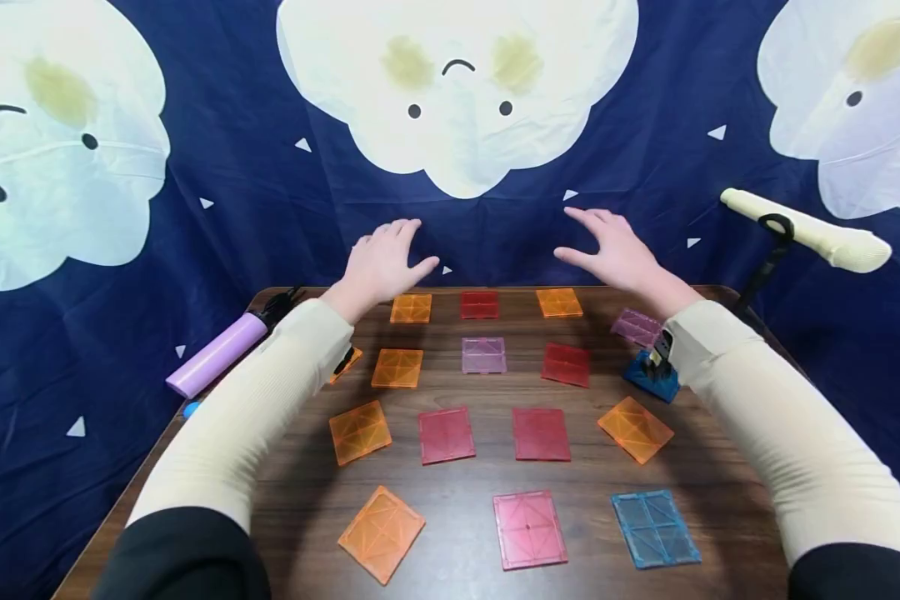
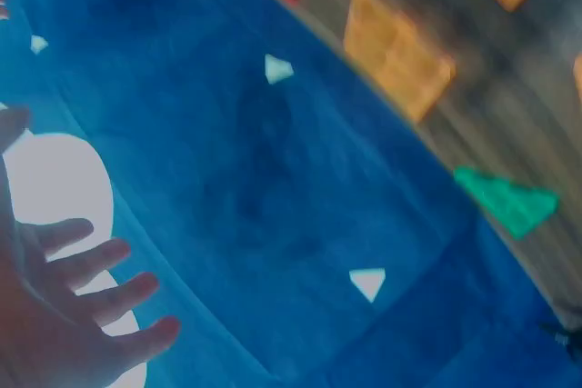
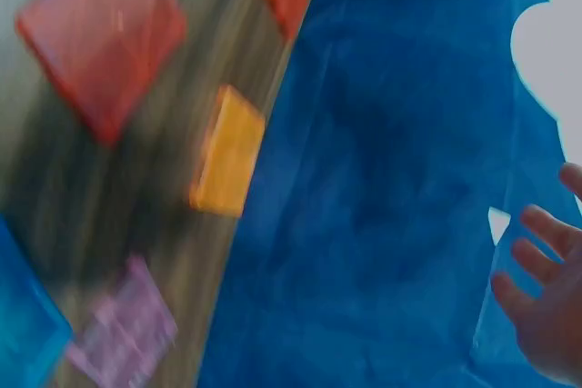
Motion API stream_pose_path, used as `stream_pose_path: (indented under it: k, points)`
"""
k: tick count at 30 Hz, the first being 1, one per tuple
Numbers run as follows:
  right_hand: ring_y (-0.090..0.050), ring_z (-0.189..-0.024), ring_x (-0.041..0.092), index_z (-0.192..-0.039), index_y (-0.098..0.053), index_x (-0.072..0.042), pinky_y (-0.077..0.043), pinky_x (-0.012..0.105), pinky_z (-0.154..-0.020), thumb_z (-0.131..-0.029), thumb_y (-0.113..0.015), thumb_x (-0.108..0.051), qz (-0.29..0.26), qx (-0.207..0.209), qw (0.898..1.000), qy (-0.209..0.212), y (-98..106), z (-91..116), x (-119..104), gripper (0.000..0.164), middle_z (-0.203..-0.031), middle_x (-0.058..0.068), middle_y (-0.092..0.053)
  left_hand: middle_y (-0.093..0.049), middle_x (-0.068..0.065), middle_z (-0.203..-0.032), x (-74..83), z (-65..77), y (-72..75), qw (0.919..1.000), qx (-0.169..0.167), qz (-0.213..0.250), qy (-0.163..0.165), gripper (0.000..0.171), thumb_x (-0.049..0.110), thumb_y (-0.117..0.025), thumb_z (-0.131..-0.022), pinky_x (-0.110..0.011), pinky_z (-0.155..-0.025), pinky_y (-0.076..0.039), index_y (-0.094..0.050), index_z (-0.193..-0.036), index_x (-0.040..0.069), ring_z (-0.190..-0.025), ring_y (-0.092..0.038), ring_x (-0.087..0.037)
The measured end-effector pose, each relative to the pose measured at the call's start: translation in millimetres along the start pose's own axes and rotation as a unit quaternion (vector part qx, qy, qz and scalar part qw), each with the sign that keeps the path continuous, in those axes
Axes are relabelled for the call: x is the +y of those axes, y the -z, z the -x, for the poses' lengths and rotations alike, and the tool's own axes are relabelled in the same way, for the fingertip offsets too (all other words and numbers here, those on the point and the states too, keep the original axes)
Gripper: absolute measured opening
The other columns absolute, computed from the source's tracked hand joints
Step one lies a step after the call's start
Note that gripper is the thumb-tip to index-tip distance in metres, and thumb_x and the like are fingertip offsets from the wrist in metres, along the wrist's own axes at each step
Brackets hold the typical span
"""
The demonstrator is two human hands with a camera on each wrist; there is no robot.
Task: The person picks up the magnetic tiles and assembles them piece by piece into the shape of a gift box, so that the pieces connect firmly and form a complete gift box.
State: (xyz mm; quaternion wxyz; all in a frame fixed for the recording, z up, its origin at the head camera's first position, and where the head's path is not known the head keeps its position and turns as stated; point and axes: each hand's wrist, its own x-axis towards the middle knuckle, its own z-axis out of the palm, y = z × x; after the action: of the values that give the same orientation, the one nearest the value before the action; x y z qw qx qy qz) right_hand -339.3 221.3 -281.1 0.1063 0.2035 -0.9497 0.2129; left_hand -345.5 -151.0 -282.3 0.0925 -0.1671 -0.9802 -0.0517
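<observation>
Orange, red, purple, blue tiles [image 1: 398,367] spaced across bench [image 1: 457,492]; we see left hand [image 1: 381,262], right hand [image 1: 615,250] raised near far edge, fingers extended, both empty

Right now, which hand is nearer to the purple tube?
Left. In the head view, the left hand is raised, above and to the right of the purple tube; the right hand is also raised, but much farther to the right.

Navy backdrop [image 1: 255,200], 3 clouds [image 1: 461,87], lilac cylinder [image 1: 217,356], cream cylinder [image 1: 806,230], brown table [image 1: 453,521]
</observation>
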Motion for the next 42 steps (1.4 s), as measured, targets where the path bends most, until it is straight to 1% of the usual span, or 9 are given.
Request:
stream_pose_path:
  k: [3, 6, 11, 15, 22, 27, 34, 37, 42]
  points:
    - [-0.033, -0.141, 0.041, -0.158, -0.039, -0.013, -0.025, 0.059, -0.115, -0.1, -0.064, -0.04, -0.106, 0.003, 0.994, 0.021, -7.6, 15.3, -1.4, 0.068, -0.151, 0.021, -0.043, -0.046, -0.015, -0.153, 7.5, 16.8, -6.4, 0.9985, 0.029, 0.042, -0.018, 0.067, 0.047, -0.056, -0.101, -0.056, -0.106, -0.04, -0.042, -0.153, 0.008, -0.137, -0.045, -0.036]
    - [-0.04, -0.136, 0.035, -0.156, -0.042, -0.012, -0.031, 0.055, -0.112, -0.102, -0.064, -0.025, -0.202, -0.006, 0.979, 0.03, -16.8, 33.4, -3.5, 0.059, -0.145, 0.017, -0.049, -0.055, -0.014, -0.143, 16.0, 37.5, -14.5, 0.9944, 0.031, 0.096, -0.031, 0.055, 0.036, -0.062, -0.099, -0.054, -0.097, -0.048, -0.051, -0.145, 0.008, -0.126, -0.055, -0.035]
    - [-0.049, -0.131, 0.034, -0.151, -0.046, -0.008, -0.044, 0.04, -0.104, -0.104, -0.06, -0.013, -0.308, -0.026, 0.95, 0.036, -35.3, 63.3, -11.1, 0.05, -0.141, 0.019, -0.055, -0.062, -0.013, -0.134, 28.7, 75.3, -30.0, 0.9805, -0.018, 0.186, -0.059, 0.045, 0.028, -0.068, -0.097, -0.05, -0.097, -0.049, -0.058, -0.136, 0.008, -0.12, -0.06, -0.032]
    - [-0.057, -0.122, 0.04, -0.144, -0.051, -0.001, -0.052, 0.028, -0.094, -0.101, -0.061, -0.003, -0.355, -0.051, 0.932, 0.057, -55.9, 83.7, -18.9, 0.045, -0.132, 0.024, -0.062, -0.064, -0.013, -0.131, 33.0, 104.9, -45.0, 0.9727, -0.05, 0.212, -0.079, 0.043, 0.025, -0.072, -0.095, -0.049, -0.1, -0.048, -0.061, -0.132, 0.006, -0.121, -0.06, -0.031]
    - [-0.061, -0.119, 0.036, -0.135, -0.06, -0.006, -0.047, 0.054, -0.101, -0.096, -0.07, -0.005, -0.299, -0.117, 0.944, 0.074, -88.9, 120.8, -17.4, 0.041, -0.128, 0.016, -0.065, -0.065, -0.015, -0.128, 43.7, 142.1, -70.5, 0.9582, -0.102, 0.221, -0.151, 0.044, 0.02, -0.077, -0.091, -0.049, -0.104, -0.046, -0.066, -0.127, -0.003, -0.122, -0.06, -0.032]
    - [-0.055, -0.128, 0.032, -0.133, -0.062, -0.007, -0.041, 0.058, -0.106, -0.093, -0.077, -0.019, -0.229, -0.168, 0.956, 0.08, -100.7, 142.2, -18.4, 0.044, -0.133, 0.011, -0.063, -0.06, -0.019, -0.137, 52.2, 156.4, -85.1, 0.9552, -0.139, 0.199, -0.169, 0.055, 0.023, -0.079, -0.087, -0.05, -0.108, -0.042, -0.064, -0.134, -0.002, -0.128, -0.055, -0.035]
    - [-0.047, -0.129, 0.033, -0.135, -0.062, -0.012, -0.042, 0.06, -0.103, -0.082, -0.086, -0.034, -0.152, -0.204, 0.961, 0.109, -112.9, 155.9, -23.6, 0.062, -0.137, 0.008, -0.057, -0.052, -0.02, -0.144, 58.5, 163.6, -101.6, 0.9563, -0.168, 0.163, -0.174, 0.067, 0.028, -0.084, -0.084, -0.05, -0.109, -0.041, -0.059, -0.141, 0.002, -0.131, -0.049, -0.038]
    - [-0.043, -0.131, 0.036, -0.135, -0.063, -0.015, -0.043, 0.061, -0.102, -0.079, -0.087, -0.03, -0.126, -0.215, 0.962, 0.109, -115.6, 157.7, -26.6, 0.063, -0.138, 0.01, -0.054, -0.053, -0.02, -0.141, 60.9, 162.7, -102.5, 0.9566, -0.164, 0.151, -0.187, 0.066, 0.023, -0.083, -0.083, -0.049, -0.106, -0.043, -0.058, -0.14, 0.0, -0.127, -0.049, -0.037]
    - [-0.051, -0.123, 0.032, -0.129, -0.067, -0.015, -0.047, 0.057, -0.1, -0.077, -0.088, -0.021, -0.093, -0.199, 0.968, 0.121, -121.8, 153.8, -30.3, 0.057, -0.129, 0.007, -0.058, -0.056, -0.019, -0.134, 64.4, 157.5, -105.0, 0.9562, -0.151, 0.137, -0.21, 0.064, 0.02, -0.082, -0.083, -0.047, -0.103, -0.045, -0.06, -0.139, -0.002, -0.121, -0.051, -0.034]
